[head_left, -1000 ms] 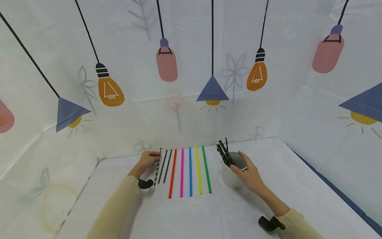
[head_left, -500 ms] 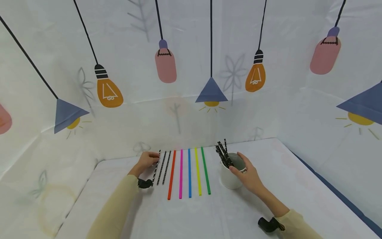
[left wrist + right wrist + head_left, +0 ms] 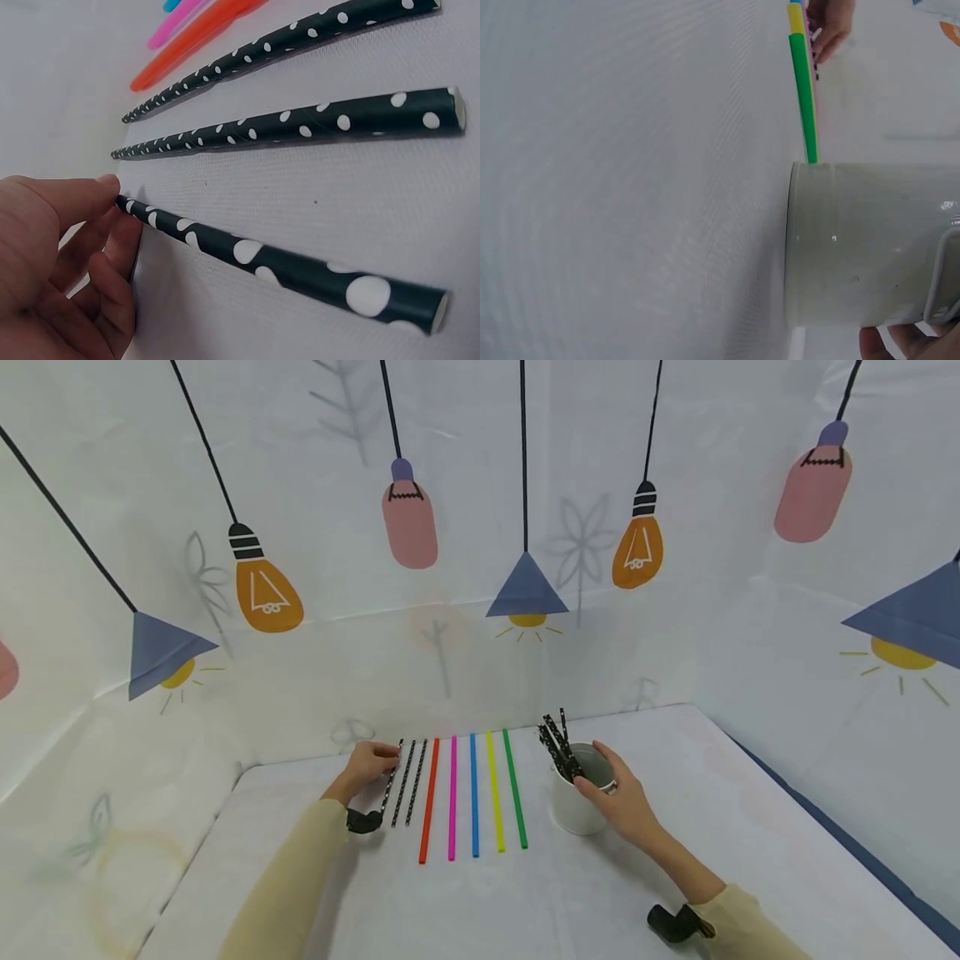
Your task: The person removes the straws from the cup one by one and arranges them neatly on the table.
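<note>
Now left hand [image 3: 371, 762] pinching far end of leftmost black white-dotted straw [image 3: 301, 271] near far edge of white table [image 3: 450, 910], long axis running from fingers toward near edge; right hand [image 3: 628, 802] gripping white cylindrical cup [image 3: 576, 807]

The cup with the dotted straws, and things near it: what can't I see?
Lower ends of the dotted straws in the cup: head view, hidden by its wall.
How many it holds: head view, too small and bunched.
The cup's top: right wrist view, past the right edge.
Most of the right hand: right wrist view, cut off by the corner.
</note>
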Demonstrator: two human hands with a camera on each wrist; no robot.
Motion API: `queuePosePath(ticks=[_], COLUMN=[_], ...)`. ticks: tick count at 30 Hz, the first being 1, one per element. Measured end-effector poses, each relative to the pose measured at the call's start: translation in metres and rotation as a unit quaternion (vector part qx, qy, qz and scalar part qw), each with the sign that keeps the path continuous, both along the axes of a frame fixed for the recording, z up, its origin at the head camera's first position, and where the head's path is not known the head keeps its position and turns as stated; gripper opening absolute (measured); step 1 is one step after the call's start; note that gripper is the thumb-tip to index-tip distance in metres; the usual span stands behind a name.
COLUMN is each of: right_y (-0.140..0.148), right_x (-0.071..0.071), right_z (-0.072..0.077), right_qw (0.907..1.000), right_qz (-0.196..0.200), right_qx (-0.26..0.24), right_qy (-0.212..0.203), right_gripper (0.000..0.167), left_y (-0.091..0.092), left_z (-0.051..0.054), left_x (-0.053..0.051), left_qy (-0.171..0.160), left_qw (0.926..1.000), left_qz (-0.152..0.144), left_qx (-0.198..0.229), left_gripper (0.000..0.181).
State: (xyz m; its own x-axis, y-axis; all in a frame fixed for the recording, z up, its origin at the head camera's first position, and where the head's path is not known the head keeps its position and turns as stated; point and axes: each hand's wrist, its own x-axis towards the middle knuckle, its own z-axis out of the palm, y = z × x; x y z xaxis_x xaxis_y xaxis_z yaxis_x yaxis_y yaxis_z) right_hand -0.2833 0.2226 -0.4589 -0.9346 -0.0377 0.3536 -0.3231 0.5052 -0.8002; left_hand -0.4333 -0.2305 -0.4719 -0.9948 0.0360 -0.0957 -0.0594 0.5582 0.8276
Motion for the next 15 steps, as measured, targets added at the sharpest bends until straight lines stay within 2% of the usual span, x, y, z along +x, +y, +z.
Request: queuePosePath(ticks=[7, 15], right_y=[-0.0004, -0.0003], right_x=[-0.0008, 0.0018], right_z=[0.0022, 0.0019], right_qw=[1.0, 1.0], right_qz=[0.004, 0.007], right_qx=[0.0, -0.006], right_qy=[0.004, -0.002], right_gripper=[0.074, 0.074], left_y=[0.0015, 0.0028], left_z=[0.0004, -0.0008], left_x=[-0.0015, 0.0034], left_qy=[0.008, 0.021], left_qw=[0.9999, 0.9994], left_qz=[0.001, -0.006], left_qx=[-0.013, -0.028], left_gripper=[0.031, 0.028])
